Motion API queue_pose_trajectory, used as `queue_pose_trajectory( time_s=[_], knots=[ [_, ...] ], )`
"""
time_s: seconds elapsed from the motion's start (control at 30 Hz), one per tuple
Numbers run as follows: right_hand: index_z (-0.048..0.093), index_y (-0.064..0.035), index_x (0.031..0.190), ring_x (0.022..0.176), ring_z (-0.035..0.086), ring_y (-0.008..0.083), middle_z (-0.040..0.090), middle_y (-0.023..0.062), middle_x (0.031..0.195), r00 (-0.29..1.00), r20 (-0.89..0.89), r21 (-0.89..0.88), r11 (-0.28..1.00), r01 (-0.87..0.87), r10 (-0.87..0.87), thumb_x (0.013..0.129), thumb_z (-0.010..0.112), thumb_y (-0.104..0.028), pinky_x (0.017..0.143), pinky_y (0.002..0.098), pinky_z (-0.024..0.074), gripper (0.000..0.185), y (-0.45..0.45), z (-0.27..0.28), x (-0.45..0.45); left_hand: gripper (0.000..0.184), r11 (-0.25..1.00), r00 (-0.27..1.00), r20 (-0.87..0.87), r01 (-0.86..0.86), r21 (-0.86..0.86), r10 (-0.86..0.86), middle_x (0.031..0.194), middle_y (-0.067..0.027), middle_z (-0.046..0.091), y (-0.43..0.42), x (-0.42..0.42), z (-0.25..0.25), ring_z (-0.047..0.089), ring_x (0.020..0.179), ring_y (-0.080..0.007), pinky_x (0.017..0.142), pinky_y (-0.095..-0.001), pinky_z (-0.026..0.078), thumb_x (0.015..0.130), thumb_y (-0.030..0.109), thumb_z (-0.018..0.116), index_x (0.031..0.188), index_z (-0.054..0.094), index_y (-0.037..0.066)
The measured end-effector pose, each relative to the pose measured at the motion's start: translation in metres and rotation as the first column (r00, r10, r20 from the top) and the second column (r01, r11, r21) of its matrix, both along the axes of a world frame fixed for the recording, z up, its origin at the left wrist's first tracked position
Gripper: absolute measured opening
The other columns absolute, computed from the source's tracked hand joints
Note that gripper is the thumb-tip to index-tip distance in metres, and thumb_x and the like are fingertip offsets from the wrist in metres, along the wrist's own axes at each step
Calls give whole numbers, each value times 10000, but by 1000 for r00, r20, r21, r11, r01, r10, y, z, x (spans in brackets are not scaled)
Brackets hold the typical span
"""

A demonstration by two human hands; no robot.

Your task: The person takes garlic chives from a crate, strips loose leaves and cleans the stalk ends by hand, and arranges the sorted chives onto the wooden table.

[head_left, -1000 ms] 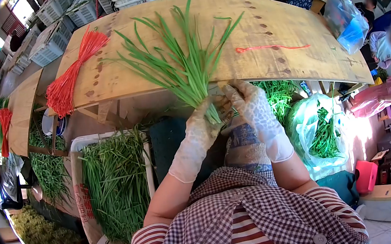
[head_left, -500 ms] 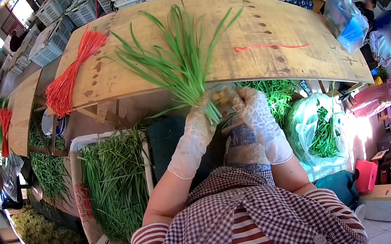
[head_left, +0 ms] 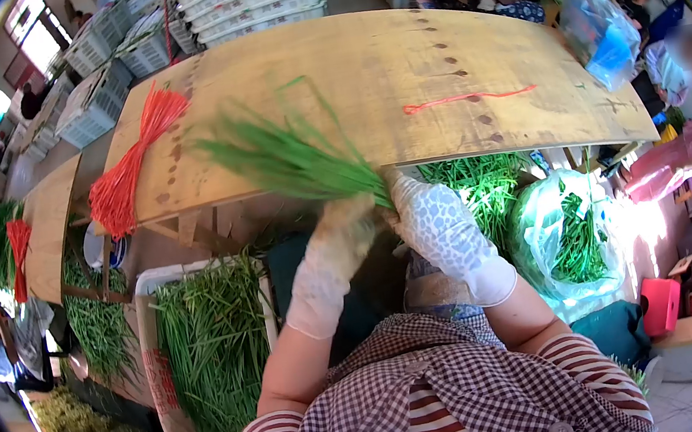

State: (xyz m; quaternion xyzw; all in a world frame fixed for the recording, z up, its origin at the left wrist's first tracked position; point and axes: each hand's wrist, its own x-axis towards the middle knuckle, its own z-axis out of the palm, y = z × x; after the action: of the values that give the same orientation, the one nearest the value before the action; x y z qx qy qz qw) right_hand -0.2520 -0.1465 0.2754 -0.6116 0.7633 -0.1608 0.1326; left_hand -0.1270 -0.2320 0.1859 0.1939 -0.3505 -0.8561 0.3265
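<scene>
A bunch of garlic chives [head_left: 295, 163] hangs over the front edge of the wooden table [head_left: 361, 65], its leaves blurred and pointing to the far left. My right hand [head_left: 432, 209], in a patterned white glove, is closed around the stem ends. Just under the stems and to the left is my gloved left hand [head_left: 339, 239]; motion smears its fingers, so their grip does not show. A single red tie [head_left: 470, 99] lies across the table's right half. On the left end rests a gathered bundle of red ties [head_left: 138, 160].
A white crate [head_left: 149, 329] full of chives stands at my left. To the right, under the table edge, are loose greens [head_left: 476, 177] and a clear plastic bag [head_left: 532, 235] of greens. Stacked white crates [head_left: 248, 2] and other people are beyond the table.
The chives have swung from upright to leaning left. My right hand has come onto the stems, while my left hand, which held them, has shifted slightly down and left.
</scene>
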Motion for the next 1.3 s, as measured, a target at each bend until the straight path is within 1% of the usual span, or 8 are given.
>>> queue_pose_trajectory(
  time_s=[0.17, 0.4, 0.43, 0.5, 0.53, 0.63, 1.2, 1.3],
  knots=[
    [514, -46, 1234, 778, 665, 385, 661, 222, 917, 985, -44, -685, 723, 90, -165, 869, 661, -217, 703, 421, 550, 429, -8, 37, -54, 272, 929, 959, -209, -245, -277, 190, 928, -89, 651, -56, -104, 133, 633, 878, -181, 779, -319, 533, 867, 79, 641, 1114, 570, -9],
    [572, -48, 1096, 761, 670, 385, 682, 211, 823, 806, -200, -375, 804, 462, -557, 918, 570, -292, 678, 465, 540, 301, -62, -2, -198, 647, 579, 691, 196, -377, -723, 695, 1110, -103, 652, -137, -231, 88, 579, 1097, -243, 968, -416, 462, 777, 419, 736, 1218, 540, -12],
    [576, -41, 1074, 771, 666, 396, 682, 220, 841, 808, -234, -241, 837, 491, -541, 914, 569, -297, 682, 464, 538, 302, -67, -20, -209, 477, 832, 907, 31, -372, -411, 421, 1090, -105, 650, -129, -229, 50, 572, 1082, -254, 946, -412, 472, 823, 327, 683, 1176, 574, 26],
    [587, -25, 1091, 794, 676, 361, 687, 216, 866, 805, -222, -174, 835, 522, -549, 915, 573, -341, 708, 440, 536, 362, -64, -42, -208, 263, 674, 892, 261, -64, -736, 369, 1064, -87, 648, -90, -206, 19, 559, 1068, -273, 916, -420, 474, 864, 218, 622, 1098, 636, 98],
    [593, -17, 1100, 805, 681, 344, 690, 214, 879, 804, -219, -134, 833, 537, -553, 916, 575, -363, 720, 428, 534, 392, -59, -49, -208, 219, 170, 526, 401, 433, -885, 750, 1058, -67, 649, -72, -197, 22, 553, 1070, -281, 907, -433, 468, 860, 201, 616, 1062, 664, 132],
    [642, 31, 1020, 822, 681, 339, 686, 231, 877, 872, 239, -36, 894, 447, -427, 902, 585, -393, 738, 422, 524, 444, -47, -38, -238, 209, -21, 661, 299, 430, -903, 688, 1131, -63, 650, -71, -196, 14, 554, 1079, -306, 934, -429, 452, 860, 210, 610, 1037, 700, 147],
    [723, -60, 934, 816, 667, 362, 685, 203, 823, 908, 98, -236, 877, 419, -408, 832, 612, -310, 762, 402, 522, 292, 5, -40, -221, 192, -117, 588, 210, 468, -876, 781, 1011, -22, 668, -75, -206, 7, 585, 997, -263, 833, -419, 473, 849, 179, 564, 957, 722, 195],
    [635, -34, 1126, 907, 672, 319, 694, 163, 993, 906, -96, -288, 883, 371, -412, 872, 611, -410, 765, 412, 515, 454, -6, -41, -206, 184, 134, 728, 87, -6, -991, 680, 811, -129, 661, -89, -227, -38, 622, 780, -293, 684, -419, 489, 803, 114, 506, 799, 688, 84]
  ],
)
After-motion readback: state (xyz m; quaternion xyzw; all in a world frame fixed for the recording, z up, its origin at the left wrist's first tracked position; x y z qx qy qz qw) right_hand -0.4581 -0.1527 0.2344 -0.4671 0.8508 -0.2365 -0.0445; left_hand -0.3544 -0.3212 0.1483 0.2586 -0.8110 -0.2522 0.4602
